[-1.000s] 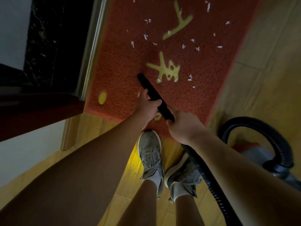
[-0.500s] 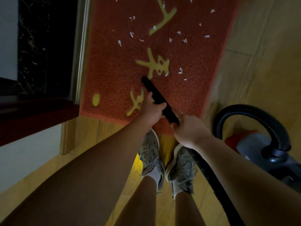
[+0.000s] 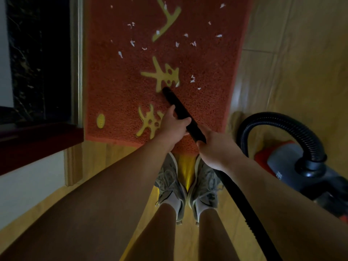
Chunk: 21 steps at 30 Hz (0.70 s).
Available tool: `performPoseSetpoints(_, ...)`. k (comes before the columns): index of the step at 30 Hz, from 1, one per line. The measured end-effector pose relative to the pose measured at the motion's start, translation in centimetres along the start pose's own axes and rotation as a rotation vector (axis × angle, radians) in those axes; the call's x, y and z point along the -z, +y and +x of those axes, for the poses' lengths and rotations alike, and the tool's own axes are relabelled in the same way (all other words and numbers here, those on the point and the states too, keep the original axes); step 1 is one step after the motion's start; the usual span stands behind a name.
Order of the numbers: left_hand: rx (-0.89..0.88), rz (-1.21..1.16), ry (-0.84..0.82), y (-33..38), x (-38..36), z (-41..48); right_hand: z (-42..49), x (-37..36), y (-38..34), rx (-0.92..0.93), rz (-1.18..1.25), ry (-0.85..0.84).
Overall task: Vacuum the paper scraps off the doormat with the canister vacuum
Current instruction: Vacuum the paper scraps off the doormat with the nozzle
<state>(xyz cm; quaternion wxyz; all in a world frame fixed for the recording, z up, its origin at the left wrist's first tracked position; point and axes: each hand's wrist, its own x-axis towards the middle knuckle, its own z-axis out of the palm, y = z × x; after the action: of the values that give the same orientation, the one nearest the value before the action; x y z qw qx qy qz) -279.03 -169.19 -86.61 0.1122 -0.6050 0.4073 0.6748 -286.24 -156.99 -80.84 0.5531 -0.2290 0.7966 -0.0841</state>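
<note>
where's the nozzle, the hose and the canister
nozzle [image 3: 179,108]: head view, middle of the bare black tube
hose [image 3: 278,117]: head view, top of the ribbed arch
canister [image 3: 284,157]: head view, grey shell

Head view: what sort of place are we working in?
Probably a home entryway: a red doormat with yellow characters lies beside a door frame, on wood-look flooring, with a canister vacuum parked at the right.

We see a red doormat [image 3: 116,91] with rough, looped surface, white paper scraps [image 3: 132,42], a matt black plastic nozzle [image 3: 180,110], a ribbed black hose [image 3: 293,127], and glossy yellow wooden floor [image 3: 282,72].
</note>
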Motion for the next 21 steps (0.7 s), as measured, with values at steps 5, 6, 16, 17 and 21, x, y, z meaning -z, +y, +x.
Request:
performPoseSetpoints(5, -0.005, 0.024, 0.004, 0.2, -1.6, -0.2, -0.4, 0.7, 1.2, 0.014, 0.013, 0.009)
performPoseSetpoints(6, -0.006, 0.035, 0.009, 0.3, -1.9, -0.2, -0.5, 0.9, 1.4, 0.012, 0.012, 0.014)
performPoseSetpoints(16, -0.002, 0.079, -0.007, 1.0, -4.0, -0.4, -1.0, 1.9, 2.5, 0.014, 0.031, 0.042)
performPoseSetpoints(17, 0.000, 0.086, -0.008, 1.0, -4.1, -0.4, -1.0, 2.0, 2.6, 0.015, 0.031, 0.045)
performPoseSetpoints(21, 0.000, 0.126, -0.013, 1.3, -4.6, -0.5, -1.2, 2.1, 3.1, 0.014, 0.039, 0.050)
